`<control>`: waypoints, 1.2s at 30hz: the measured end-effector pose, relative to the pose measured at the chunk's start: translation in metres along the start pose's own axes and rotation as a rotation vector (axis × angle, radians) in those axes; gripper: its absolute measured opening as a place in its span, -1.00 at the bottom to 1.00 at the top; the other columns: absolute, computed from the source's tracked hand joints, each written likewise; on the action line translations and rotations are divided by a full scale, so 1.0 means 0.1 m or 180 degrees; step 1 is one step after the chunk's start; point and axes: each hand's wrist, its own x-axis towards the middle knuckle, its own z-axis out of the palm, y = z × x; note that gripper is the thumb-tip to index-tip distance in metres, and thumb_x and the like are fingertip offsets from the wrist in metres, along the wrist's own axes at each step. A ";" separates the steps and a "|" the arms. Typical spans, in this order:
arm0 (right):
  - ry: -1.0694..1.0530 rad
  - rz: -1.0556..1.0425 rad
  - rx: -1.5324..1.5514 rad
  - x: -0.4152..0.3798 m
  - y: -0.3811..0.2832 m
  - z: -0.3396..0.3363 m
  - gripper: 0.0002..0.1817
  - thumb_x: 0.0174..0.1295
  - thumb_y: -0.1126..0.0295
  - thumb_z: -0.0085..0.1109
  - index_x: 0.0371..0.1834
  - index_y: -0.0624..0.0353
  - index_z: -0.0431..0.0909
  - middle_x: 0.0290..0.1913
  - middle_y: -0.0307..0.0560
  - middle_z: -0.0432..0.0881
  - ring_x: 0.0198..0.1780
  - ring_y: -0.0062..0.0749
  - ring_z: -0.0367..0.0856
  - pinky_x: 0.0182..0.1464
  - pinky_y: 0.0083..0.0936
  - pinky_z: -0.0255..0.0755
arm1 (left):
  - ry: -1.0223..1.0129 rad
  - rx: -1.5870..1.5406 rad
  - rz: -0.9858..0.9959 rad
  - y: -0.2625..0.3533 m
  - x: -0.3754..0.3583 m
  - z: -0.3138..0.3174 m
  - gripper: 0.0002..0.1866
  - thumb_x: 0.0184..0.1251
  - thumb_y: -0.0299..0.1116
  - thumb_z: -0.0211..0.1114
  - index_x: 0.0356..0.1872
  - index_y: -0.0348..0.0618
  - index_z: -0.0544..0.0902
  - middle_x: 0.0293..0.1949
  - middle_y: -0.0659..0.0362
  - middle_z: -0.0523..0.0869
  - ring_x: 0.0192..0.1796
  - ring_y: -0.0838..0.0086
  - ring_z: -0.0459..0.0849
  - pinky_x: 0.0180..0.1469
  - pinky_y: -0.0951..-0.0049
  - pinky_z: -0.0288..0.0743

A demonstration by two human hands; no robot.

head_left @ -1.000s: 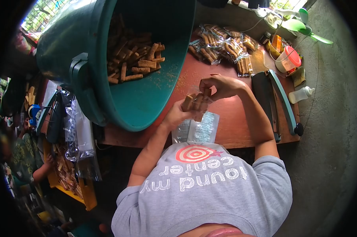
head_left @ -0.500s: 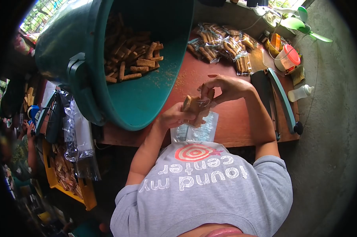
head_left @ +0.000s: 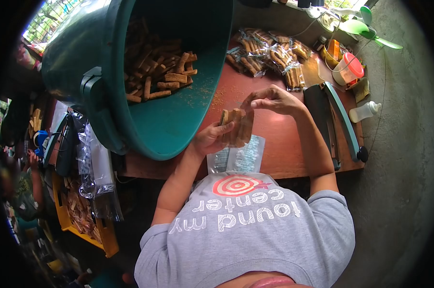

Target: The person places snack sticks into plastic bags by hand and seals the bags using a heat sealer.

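Note:
My left hand (head_left: 213,138) grips a clear plastic bag of brown biscuit sticks (head_left: 237,126), its thumb pressed across the front. The sticks stand upright side by side inside the bag. At the bag's upper right edge, the bent fingers of my right hand (head_left: 274,101) pinch the plastic; the fingertips are partly hidden. Below, flat printed plastic bags (head_left: 245,156) lie at the table edge against my shirt. A large green tub (head_left: 166,139) lies tipped on its side to the left, with a heap of loose biscuit sticks (head_left: 166,77) in it.
Filled packs of sticks (head_left: 274,53) are piled at the back of the red table (head_left: 279,149). A bag sealer (head_left: 339,120) stands on the right, near a red-lidded container (head_left: 349,69) and a small bottle (head_left: 365,113). A yellow crate (head_left: 109,237) and another person (head_left: 29,187) are at left.
The sticks in the bag now stand straighter and show more fully. My right hand has drawn back slightly up from among them to the bag's upper edge.

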 end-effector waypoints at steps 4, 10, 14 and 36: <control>0.0411 -0.0607 -0.0841 0.01 0.11 0.05 -0.88 0.12 0.40 0.26 -0.34 0.20 0.60 -0.32 -0.20 0.64 -0.17 -0.53 0.56 -0.04 -0.50 0.39 | 0.0222 -0.0360 0.0075 -0.02 0.05 -0.01 -0.58 0.39 -0.30 0.10 0.20 -0.22 0.33 0.04 0.13 0.54 0.09 0.44 0.54 0.13 0.33 0.40; 0.0572 -0.0390 -0.0400 -0.02 0.26 0.09 -0.87 0.14 0.42 0.23 -0.29 0.23 0.57 -0.27 -0.19 0.64 -0.15 -0.56 0.54 -0.05 -0.52 0.39 | 0.0623 0.0132 0.0145 0.01 0.09 0.08 -0.58 0.34 -0.37 0.16 0.17 -0.26 0.35 0.02 0.12 0.56 0.08 0.44 0.55 0.11 0.34 0.42; 0.0804 -0.0328 -0.0117 -0.07 0.35 0.14 -0.83 0.15 0.35 0.26 -0.30 0.23 0.57 -0.27 -0.19 0.64 -0.14 -0.55 0.54 -0.05 -0.52 0.39 | 0.0763 0.0589 0.0236 0.03 0.13 0.16 -0.66 0.33 -0.40 0.17 0.09 -0.25 0.42 -0.06 0.15 0.62 -0.05 0.47 0.63 0.00 0.43 0.50; 0.2230 -0.0448 0.1057 -1.05 0.05 0.29 -0.63 0.39 0.22 -0.05 0.12 0.20 0.51 -0.32 -0.36 0.61 -0.33 -0.79 0.41 -0.26 -0.72 0.36 | 0.0035 -0.0871 -0.0568 -0.31 0.86 0.27 0.01 0.17 0.45 -0.16 0.35 -0.32 0.15 0.35 -0.07 0.24 0.40 0.18 0.19 0.42 0.09 -0.05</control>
